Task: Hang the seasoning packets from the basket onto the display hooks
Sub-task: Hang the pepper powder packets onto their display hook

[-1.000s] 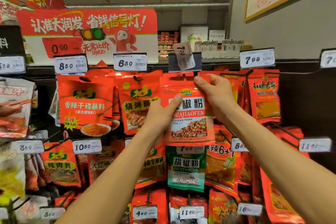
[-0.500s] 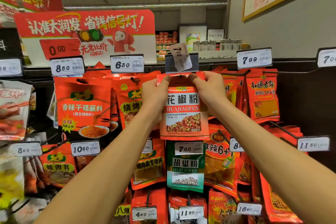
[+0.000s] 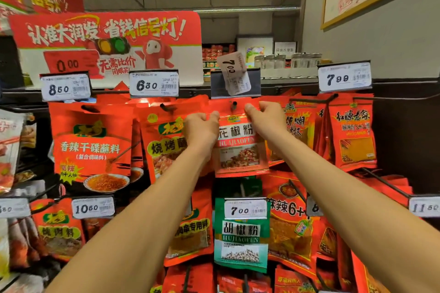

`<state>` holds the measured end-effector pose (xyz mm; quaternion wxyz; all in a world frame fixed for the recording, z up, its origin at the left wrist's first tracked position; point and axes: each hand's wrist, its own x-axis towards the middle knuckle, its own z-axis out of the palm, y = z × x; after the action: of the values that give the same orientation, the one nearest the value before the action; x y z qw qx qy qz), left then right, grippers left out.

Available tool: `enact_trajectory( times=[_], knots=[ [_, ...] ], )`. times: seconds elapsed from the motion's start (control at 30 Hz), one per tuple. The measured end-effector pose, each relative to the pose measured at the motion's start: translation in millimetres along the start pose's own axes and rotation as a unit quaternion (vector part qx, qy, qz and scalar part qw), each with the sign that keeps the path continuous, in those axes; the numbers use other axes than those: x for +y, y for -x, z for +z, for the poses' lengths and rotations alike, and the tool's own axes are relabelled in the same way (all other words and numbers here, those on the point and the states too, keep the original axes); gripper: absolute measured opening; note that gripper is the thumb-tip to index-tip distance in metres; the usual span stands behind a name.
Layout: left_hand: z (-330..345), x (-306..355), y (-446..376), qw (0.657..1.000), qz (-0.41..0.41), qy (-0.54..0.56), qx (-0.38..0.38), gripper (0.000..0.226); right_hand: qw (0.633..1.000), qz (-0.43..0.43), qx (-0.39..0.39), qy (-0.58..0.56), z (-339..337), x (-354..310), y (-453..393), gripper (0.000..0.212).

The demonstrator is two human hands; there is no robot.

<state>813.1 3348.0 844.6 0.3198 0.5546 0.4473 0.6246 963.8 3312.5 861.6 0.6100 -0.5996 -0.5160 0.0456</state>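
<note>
Supermarket aisle, wall of pegs crammed with red seasoning bags; going near to far from the forearms up. Both arms stretched out toward the top row; left hand point(image 3: 201, 126) pinching the upper left corner of the huajiao packet point(image 3: 240, 147), right hand point(image 3: 266, 118) pinching the upper right corner, fingers curled tight on the top edge. Packet held flat and upright, hang hole lined up at the tip of the display hook point(image 3: 234, 104), looks just started onto it but hard to tell if fully through; probably needs a push back along the peg. Crooked price tag point(image 3: 234, 74) right above, flipped up in its holder. Green pepper packet point(image 3: 241, 233) hanging on the row below. No basket in view, so no clue how many packets left; neighbouring hooks already full.
</note>
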Motion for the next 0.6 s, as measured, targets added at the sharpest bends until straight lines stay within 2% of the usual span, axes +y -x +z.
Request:
enact_trajectory(
  times=[0.1,0.3,0.47,0.6],
  knots=[
    [15.0,-3.3,-32.4,0.997,-0.021,-0.075,0.022,0.034,0.999,0.029,-0.006,0.026,17.5,14.9,-25.2,0.035],
    [39.3,-3.8,-70.7,0.982,-0.033,-0.186,0.017,0.036,0.993,0.066,0.006,0.1,44.9,31.8,-65.4,0.035],
    [42.9,-1.5,-70.6,0.976,-0.053,-0.211,0.021,0.047,0.983,0.11,0.013,0.149,45.6,33.2,-75.9,0.044],
    [35.4,1.0,-55.8,0.976,-0.045,-0.214,-0.004,0.032,0.979,0.104,-0.021,0.174,32.6,32.4,-60.0,0.041]
  ],
)
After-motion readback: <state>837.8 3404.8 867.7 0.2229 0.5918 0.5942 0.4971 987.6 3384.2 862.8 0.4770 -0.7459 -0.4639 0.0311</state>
